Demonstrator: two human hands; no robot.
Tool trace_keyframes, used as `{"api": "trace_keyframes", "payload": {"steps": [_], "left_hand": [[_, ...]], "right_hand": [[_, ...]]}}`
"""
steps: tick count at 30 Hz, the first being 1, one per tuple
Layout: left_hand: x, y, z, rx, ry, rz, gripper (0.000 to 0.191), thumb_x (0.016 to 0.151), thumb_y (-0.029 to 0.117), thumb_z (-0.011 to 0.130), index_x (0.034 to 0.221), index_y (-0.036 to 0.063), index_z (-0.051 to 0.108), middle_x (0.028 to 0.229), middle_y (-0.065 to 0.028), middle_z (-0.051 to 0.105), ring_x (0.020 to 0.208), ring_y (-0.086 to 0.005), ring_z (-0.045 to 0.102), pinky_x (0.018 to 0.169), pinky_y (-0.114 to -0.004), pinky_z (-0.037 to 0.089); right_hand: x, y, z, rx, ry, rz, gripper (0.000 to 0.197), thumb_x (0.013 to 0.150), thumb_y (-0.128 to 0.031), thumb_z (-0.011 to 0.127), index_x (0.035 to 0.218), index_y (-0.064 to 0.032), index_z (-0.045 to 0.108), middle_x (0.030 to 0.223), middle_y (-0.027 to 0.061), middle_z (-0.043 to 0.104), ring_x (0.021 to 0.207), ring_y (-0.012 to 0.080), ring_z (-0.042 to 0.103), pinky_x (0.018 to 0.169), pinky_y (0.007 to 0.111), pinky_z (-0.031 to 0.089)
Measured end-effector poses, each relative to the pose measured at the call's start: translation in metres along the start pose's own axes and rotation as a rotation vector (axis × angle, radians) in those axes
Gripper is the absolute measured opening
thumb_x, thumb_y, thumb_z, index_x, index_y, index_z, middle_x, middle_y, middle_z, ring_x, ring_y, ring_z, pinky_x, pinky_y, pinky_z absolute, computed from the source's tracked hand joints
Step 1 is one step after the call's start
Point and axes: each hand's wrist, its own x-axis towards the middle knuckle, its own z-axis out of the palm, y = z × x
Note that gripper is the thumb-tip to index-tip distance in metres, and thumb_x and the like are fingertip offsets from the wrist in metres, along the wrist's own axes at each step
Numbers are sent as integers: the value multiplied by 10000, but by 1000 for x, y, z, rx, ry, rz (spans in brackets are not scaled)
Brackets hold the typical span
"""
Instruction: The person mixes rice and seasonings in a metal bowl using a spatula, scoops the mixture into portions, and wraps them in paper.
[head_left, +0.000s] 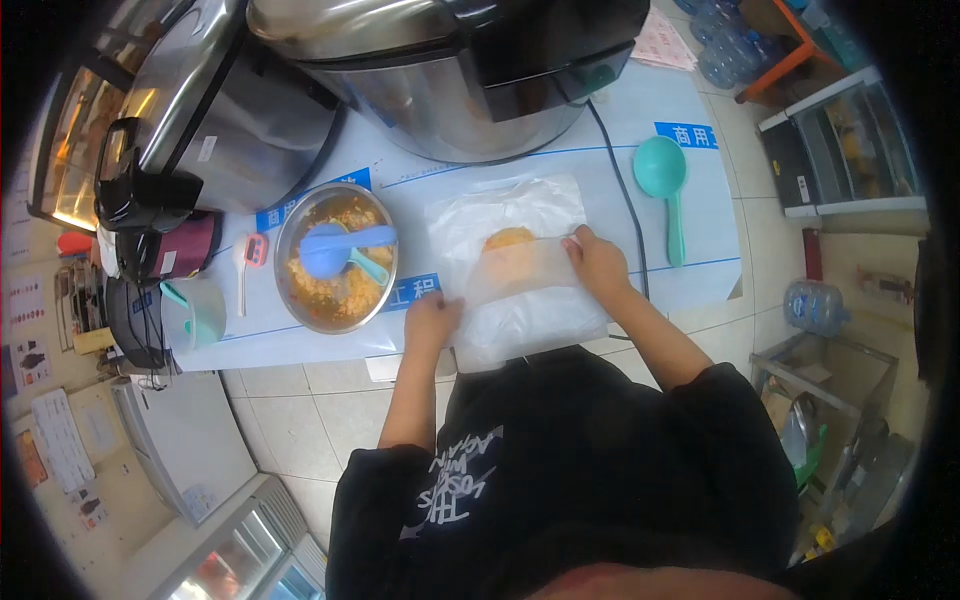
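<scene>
A mound of yellowish food (508, 239) lies on a thin white plastic sheet (540, 196) on the table, its near part covered by a translucent fold. My right hand (598, 261) pinches the right end of that fold between thumb and fingers. At its left end, my left hand (433, 322) grips the sheet's edge near the table's front. To the left stands a steel bowl (283, 296) of yellow chopped food in liquid, with a blue scoop (326, 250) and a teal-handled utensil (369, 267) in it.
Two large steel cookers (450, 105) (255, 135) stand at the back. A teal ladle (661, 169) lies at the right beyond a black cable (630, 195). At the left are a small red timer (256, 250), a white spoon (241, 277) and a translucent jug (206, 311).
</scene>
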Motion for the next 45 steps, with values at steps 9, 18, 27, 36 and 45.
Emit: {"api": "trace_keyframes", "payload": {"steps": [9, 18, 27, 36, 45], "left_hand": [[43, 48, -14, -3, 320, 230, 360, 744, 318, 643, 902, -4, 620, 737, -150, 635, 696, -264, 620, 643, -356, 470], [-57, 41, 27, -25, 522, 809, 317, 727, 81, 566, 1042, 54, 565, 1005, -152, 568, 968, -317, 531, 857, -424, 400], [-29, 40, 56, 338, 330, 872, 592, 796, 232, 529, 1335, 59, 355, 1404, -156, 312, 1309, -340, 265, 1037, -531, 215], [-30, 44, 52, 378, 315, 869, 650, 800, 239, 518, 1376, 50, 282, 1427, -155, 270, 1301, -350, 276, 1033, -543, 211], [-27, 45, 55, 386, 308, 844, 637, 809, 226, 516, 1381, 72, 281, 1437, -136, 256, 1309, -338, 263, 1027, -549, 223]], "right_hand": [[64, -49, -15, 25, -6, -662, 355, 736, -157, 633, 1074, -102, 536, 1054, 118, 566, 964, 304, 548, 796, 425, 425], [133, -105, -42, -288, -878, -797, 378, 679, -69, 634, 1056, -87, 612, 979, 134, 626, 945, 276, 572, 808, 381, 449], [108, -96, -27, -150, -887, -614, 360, 738, -140, 603, 1092, -75, 608, 1063, 120, 617, 896, 305, 596, 790, 387, 455], [120, -91, -49, -378, -644, -528, 643, 660, -84, 669, 1268, -116, 461, 1087, 178, 586, 976, 331, 569, 828, 400, 455], [151, -102, -39, -636, -1170, -579, 471, 670, -108, 667, 1132, -107, 579, 1041, 141, 612, 971, 297, 572, 803, 388, 456]]}}
